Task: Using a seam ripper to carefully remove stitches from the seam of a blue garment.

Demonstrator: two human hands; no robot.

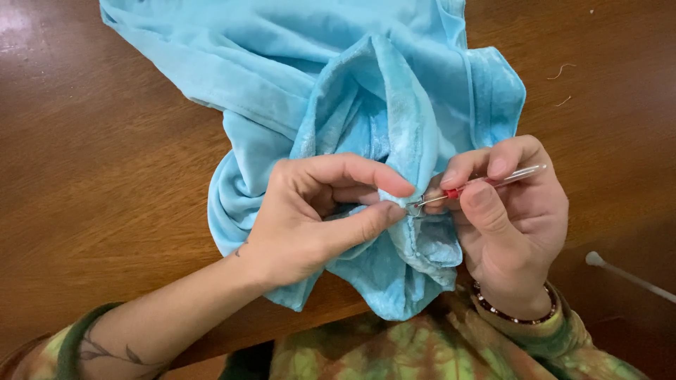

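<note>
Both hands work blue fabric (366, 105); right hand (510, 218) holds, seemingly, a seam ripper (468, 186).

Soft velvety blue cloth (366, 91), glossy brown wood table (105, 162), metal-tipped clear plastic seam ripper (479, 184)

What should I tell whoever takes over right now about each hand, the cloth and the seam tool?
Left hand: fingers pinch a fold of the light blue velvet cloth, held taut.
Right hand: grips a seam ripper, its metal tip at the pinched edge.
The cloth lies bunched on the wooden table; loose thread bits lie top right.
Done and left: how much seam is opened cannot be told.
</note>
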